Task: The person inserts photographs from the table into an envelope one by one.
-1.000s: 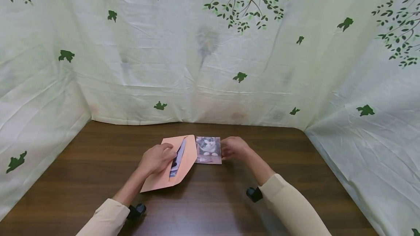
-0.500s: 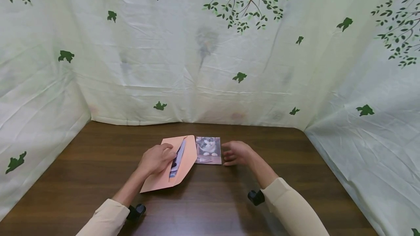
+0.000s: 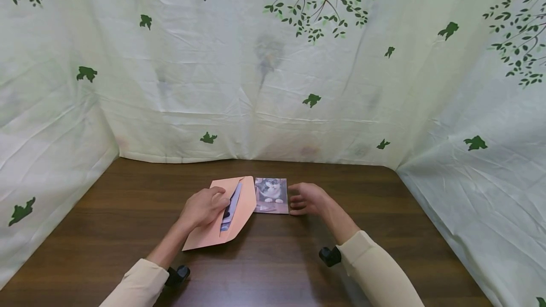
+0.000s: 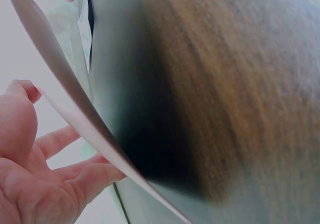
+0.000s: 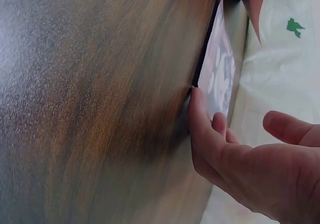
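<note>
My left hand (image 3: 206,207) grips a peach envelope (image 3: 246,205), thumb on top and fingers beneath. Through the envelope's slit, pale purple picture cards (image 3: 232,207) show, partly hidden by the thumb. In the left wrist view the envelope (image 4: 82,114) is tilted up off the table. Just right of it a photo card of a grey-and-white cat (image 3: 271,195) lies on the table. At that card's right edge is my right hand (image 3: 310,199), fingers loosely bent. The right wrist view has its fingertips (image 5: 198,96) at the photo's near edge, with the thumb held apart.
A brown wooden table (image 3: 273,264) spreads beneath both hands. White cloth (image 3: 239,84) with green leaf prints hangs behind it and along both sides. Black wrist cameras (image 3: 330,256) sit below the cream sleeves (image 3: 379,269).
My right hand has shifted slightly down and right along the photo's edge, its fingers now more spread. The left hand, envelope and photo have stayed where they were.
</note>
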`<action>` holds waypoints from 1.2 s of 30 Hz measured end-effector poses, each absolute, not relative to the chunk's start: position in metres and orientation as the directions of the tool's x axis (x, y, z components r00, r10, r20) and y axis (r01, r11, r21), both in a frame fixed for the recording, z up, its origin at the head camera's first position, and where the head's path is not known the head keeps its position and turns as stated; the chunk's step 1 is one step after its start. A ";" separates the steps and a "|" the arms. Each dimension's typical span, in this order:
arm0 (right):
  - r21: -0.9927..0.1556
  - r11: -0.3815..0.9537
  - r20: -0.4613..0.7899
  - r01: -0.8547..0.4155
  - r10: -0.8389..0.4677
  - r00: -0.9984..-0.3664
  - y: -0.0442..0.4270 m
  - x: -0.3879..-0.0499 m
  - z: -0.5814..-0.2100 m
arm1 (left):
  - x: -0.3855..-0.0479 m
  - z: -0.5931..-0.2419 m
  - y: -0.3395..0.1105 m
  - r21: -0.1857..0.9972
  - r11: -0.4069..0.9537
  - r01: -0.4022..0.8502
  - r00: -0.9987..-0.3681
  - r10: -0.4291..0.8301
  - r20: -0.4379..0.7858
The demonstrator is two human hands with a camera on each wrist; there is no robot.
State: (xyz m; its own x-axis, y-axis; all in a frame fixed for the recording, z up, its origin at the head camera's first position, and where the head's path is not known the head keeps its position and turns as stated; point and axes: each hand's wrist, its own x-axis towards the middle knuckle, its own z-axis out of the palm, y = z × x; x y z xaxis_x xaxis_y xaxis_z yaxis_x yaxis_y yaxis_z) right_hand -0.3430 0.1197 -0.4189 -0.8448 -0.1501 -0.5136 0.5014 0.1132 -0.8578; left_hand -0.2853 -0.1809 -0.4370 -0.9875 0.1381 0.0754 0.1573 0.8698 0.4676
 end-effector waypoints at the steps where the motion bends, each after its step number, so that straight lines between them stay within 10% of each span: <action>1: -0.857 0.107 -0.515 0.504 -0.149 -0.844 0.119 -0.343 -0.419 | -0.285 -0.437 -0.181 0.467 0.870 0.157 -0.988 0.138 0.074; 36: -0.784 -0.113 -0.574 0.611 -0.242 -0.782 0.115 -0.356 -0.430 | -0.284 -0.434 -0.179 0.477 0.869 0.133 -0.991 0.123 0.051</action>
State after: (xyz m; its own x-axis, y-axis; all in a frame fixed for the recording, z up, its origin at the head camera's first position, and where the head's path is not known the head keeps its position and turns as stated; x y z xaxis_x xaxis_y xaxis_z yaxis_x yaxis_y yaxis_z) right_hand -0.3562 0.1149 -0.4301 -0.7821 -0.2415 -0.5744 0.6106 -0.1128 -0.7839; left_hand -0.2841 -0.1793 -0.4336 -0.9910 0.1233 0.0513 0.1327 0.8686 0.4774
